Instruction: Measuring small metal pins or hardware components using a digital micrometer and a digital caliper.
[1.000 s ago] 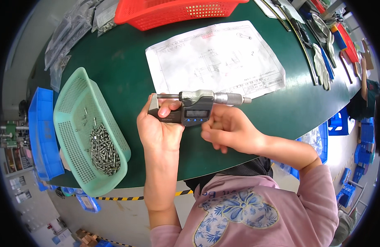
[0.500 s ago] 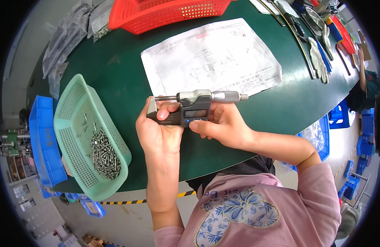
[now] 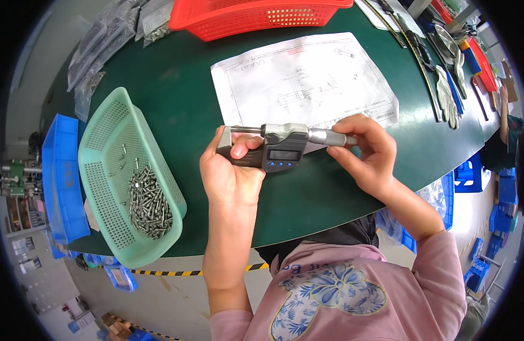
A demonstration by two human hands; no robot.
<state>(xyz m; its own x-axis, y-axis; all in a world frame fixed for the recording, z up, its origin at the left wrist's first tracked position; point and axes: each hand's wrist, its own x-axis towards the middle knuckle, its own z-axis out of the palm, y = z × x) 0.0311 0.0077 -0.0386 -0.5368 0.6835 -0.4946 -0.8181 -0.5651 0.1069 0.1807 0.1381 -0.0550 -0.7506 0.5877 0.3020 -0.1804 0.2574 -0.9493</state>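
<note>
A digital micrometer [image 3: 285,150] with a small grey display and blue buttons lies level in front of me, over the green table. Wrapped round its dark frame at the left end is my left hand [image 3: 231,170], with fingertips showing below the spindle. My right hand [image 3: 367,148] pinches the knurled end of the thimble between thumb and fingers. No part can be made out between the measuring faces. Just beyond the micrometer lies a white drawing sheet [image 3: 307,77]. To the left, a pale green perforated basket [image 3: 159,150] holds a heap of small metal pins [image 3: 148,202].
At the far edge stands a red perforated basket [image 3: 262,23]. A blue bin [image 3: 63,176] is left of the green one, with plastic bags [image 3: 103,48] behind. White gloves [image 3: 445,94] and long tools lie at the far right. Another person's arm [image 3: 504,111] shows at the right edge.
My right hand has moved from the display and buttons rightward to the thimble's end. The left hand keeps its hold on the micrometer. The whole view has shifted slightly.
</note>
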